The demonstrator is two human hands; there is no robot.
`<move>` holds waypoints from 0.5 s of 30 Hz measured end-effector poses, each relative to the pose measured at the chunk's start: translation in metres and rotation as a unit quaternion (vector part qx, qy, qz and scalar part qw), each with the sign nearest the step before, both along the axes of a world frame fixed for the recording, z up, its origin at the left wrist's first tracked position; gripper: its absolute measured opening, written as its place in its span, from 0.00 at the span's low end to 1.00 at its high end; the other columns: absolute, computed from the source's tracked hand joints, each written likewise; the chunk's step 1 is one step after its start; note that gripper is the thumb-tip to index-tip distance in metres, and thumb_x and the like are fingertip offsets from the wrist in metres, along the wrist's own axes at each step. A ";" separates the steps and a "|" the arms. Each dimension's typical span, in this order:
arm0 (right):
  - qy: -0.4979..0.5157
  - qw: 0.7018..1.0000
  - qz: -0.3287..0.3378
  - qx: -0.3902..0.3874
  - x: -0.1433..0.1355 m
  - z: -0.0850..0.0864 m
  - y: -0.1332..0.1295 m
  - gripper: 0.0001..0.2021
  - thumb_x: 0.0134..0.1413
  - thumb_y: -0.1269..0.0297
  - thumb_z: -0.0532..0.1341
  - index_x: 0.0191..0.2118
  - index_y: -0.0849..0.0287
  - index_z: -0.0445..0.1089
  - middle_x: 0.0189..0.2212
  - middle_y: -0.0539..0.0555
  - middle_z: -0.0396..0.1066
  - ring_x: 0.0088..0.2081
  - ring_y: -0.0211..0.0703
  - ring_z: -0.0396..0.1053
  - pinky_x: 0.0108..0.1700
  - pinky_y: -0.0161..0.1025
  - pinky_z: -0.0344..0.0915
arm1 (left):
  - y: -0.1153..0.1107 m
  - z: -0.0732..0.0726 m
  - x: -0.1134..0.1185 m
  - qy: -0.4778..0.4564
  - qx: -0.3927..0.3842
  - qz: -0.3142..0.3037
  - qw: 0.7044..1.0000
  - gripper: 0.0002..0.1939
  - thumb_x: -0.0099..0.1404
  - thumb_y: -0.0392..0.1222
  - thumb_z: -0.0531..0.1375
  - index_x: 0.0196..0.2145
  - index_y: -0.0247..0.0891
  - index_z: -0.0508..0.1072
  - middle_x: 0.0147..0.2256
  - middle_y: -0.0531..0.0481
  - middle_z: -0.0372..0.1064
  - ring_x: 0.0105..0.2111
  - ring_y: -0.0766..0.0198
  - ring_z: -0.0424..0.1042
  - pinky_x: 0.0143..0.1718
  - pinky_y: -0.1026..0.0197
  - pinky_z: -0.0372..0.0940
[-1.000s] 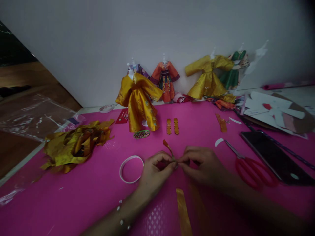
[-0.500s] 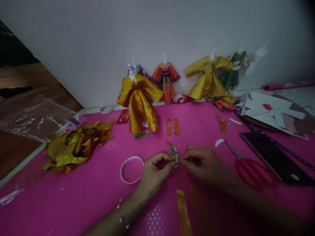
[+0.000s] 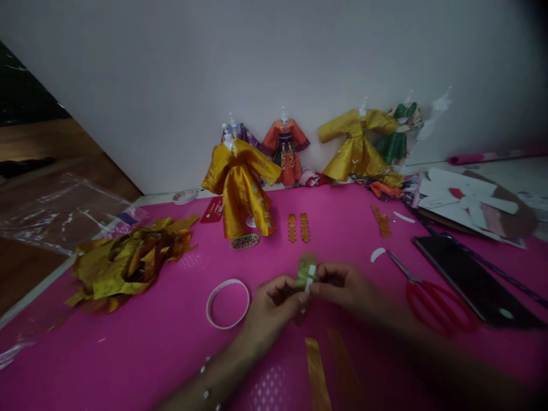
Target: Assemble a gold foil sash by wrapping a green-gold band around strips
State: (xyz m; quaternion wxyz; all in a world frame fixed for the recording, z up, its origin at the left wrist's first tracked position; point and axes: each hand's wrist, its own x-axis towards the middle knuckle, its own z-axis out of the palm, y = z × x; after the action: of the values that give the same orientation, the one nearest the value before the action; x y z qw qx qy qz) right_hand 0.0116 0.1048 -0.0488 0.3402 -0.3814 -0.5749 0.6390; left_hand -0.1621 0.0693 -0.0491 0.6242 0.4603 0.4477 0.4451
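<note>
Between my hands is a small olive-green piece of fabric (image 3: 305, 270) with white strips along its right edge. My left hand (image 3: 278, 308) pinches it from the left, thumb and forefinger closed near its lower part. From the right, my right hand (image 3: 342, 285) has its thumb and fingertips closed on the white-stripped edge. Below the hands lie gold fabric strips (image 3: 317, 374). A white ring-shaped roll of tape (image 3: 208, 305) stands left of my left hand. Beyond the hands lie two narrow gold trimmed strips (image 3: 292, 228).
Dressed doll forms stand along the wall, a gold-robed one (image 3: 244, 188) in front. Gold fabric scraps (image 3: 128, 265) are heaped at left. Red-handled scissors (image 3: 432, 302), a black phone (image 3: 471, 282) and white paper pieces (image 3: 471, 197) lie at right on the pink mat (image 3: 149, 354).
My right hand has closed in on the fabric piece and now grips its edge. The piece has turned so more of its flat green face and white strips show. The view has shifted slightly.
</note>
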 end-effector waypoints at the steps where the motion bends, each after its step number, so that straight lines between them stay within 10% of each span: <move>1: -0.009 1.000 0.001 0.007 0.000 0.000 -0.001 0.09 0.47 0.60 0.66 0.24 0.58 0.69 0.22 0.47 0.66 0.25 0.35 0.61 0.29 0.35 0.56 | 0.000 0.000 0.000 0.008 0.001 0.001 1.000 0.10 0.54 0.43 0.65 0.25 0.35 0.70 0.19 0.56 0.67 0.19 0.70 0.66 0.23 0.66 0.62; 15: 0.011 1.000 0.016 -0.003 -0.001 -0.003 -0.002 0.06 0.47 0.63 0.65 0.30 0.60 0.73 0.27 0.50 0.72 0.30 0.39 0.68 0.35 0.37 0.63 | -0.002 0.001 0.003 0.053 -0.002 0.001 0.999 0.07 0.52 0.40 0.62 0.22 0.36 0.67 0.18 0.58 0.62 0.19 0.72 0.60 0.22 0.67 0.58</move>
State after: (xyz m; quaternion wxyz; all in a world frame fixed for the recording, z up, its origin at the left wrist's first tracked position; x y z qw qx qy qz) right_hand 0.0106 0.1023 -0.0517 0.3349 -0.3662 -0.5750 0.6505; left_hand -0.1587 0.0669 -0.0478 0.5997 0.4819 0.4816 0.4198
